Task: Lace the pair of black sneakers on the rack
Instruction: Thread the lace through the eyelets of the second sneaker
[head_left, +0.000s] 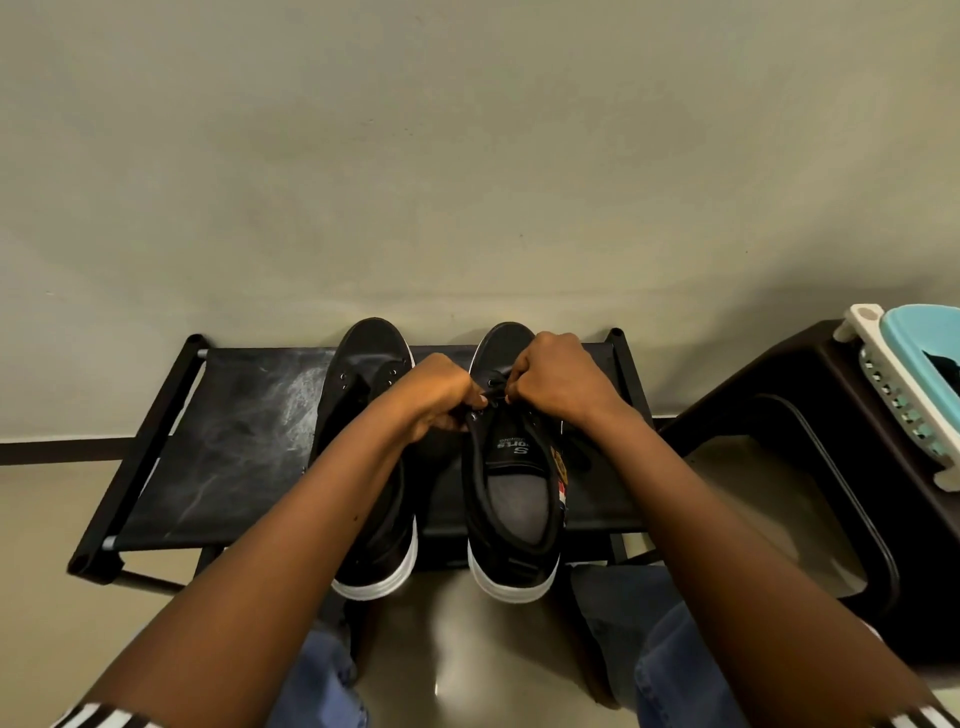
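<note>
Now we work with both hands, left hand (439, 397) and right hand (558, 382) each pinching the black lace (492, 387) over the right sneaker (511, 467) on the rack (228, 441) (its mate (371, 467) waits unlaced beside), likely drawing the ends taut across the eyelets.

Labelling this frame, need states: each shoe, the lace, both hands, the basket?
right sneaker: upright on rack, being laced
left sneaker: upright on rack, eyelets bare
lace: pinched by both hands
left hand: pinching lace
right hand: pinching lace
blue basket: on dark stool, tilted
</note>
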